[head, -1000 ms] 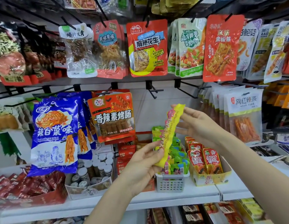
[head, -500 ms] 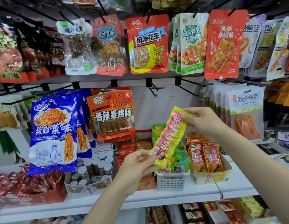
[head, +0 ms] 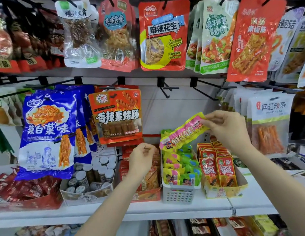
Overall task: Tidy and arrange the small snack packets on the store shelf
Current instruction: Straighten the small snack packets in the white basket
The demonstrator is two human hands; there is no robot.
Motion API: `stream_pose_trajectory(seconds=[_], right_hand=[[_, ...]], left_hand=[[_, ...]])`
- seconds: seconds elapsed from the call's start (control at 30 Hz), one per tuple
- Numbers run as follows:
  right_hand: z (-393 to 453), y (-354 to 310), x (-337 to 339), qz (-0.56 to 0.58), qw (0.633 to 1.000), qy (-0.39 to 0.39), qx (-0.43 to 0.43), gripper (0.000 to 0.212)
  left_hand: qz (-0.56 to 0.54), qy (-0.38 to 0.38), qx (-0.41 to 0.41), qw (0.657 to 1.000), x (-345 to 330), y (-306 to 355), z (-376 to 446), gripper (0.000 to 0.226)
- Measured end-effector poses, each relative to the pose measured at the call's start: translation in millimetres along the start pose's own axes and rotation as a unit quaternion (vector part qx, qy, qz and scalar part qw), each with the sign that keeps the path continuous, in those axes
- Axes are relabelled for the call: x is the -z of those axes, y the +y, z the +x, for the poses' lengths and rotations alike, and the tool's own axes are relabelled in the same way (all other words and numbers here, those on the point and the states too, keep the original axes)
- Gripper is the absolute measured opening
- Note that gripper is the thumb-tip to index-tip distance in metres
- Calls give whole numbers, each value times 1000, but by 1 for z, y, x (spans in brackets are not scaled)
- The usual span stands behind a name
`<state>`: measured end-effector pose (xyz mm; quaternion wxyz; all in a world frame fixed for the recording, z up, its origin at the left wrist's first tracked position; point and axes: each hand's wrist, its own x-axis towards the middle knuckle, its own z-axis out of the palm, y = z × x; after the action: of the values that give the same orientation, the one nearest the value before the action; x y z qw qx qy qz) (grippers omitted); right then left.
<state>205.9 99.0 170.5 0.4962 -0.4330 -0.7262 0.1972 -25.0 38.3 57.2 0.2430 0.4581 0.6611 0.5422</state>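
A long yellow and pink snack packet (head: pixel 183 132) hangs tilted above the white slotted basket (head: pixel 180 193) of small green and yellow packets (head: pixel 181 169). My right hand (head: pixel 225 128) pinches the packet's upper right end. My left hand (head: pixel 142 159) is off the packet, a little to its lower left, fingers loosely curled and holding nothing. It hovers in front of the red box of orange packets (head: pixel 148 195). A yellow carton of red packets (head: pixel 216 169) stands right of the basket.
Large bags hang on pegs above: blue ones (head: pixel 46 133) at left, an orange one (head: pixel 116 116) in the middle, white ones (head: pixel 269 123) at right. Two bare black pegs (head: pixel 167 89) jut out above the basket. A box of small jars (head: pixel 90 178) sits on the white shelf (head: pixel 182 210).
My left hand has let go of the packet's lower end and drawn back to the left. The right hand has tipped the packet towards horizontal, face towards me.
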Motion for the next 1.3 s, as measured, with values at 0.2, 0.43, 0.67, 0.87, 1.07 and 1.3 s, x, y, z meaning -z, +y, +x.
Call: stream_pose_trajectory(seconds=[0.2,0.43,0.67,0.87,1.07,1.3], right_hand=[[5,29,8,-20,998,54,-13,7],[-4,39,10,54,997,46,-27,19],[-8,49,10,71,995,39,-52,13],[-5,47,21,42,997,32,-61,11],[-6,35,18,-14,999,-1,-29,12],[-4,27,-14,-86,996,-27,16,9]], left_hand=[[150,-197,-117,962,-25,-24,-10,56],[182,-209,-171,946,-33,-43,-14,67],[190,-210,-226,932,-28,-54,-14,37],[253,-260,-262,894,-24,-48,1,38],[269,-248,-286,886,-15,-49,2,35],[186,-282,-239,910,-11,-59,-13,42]])
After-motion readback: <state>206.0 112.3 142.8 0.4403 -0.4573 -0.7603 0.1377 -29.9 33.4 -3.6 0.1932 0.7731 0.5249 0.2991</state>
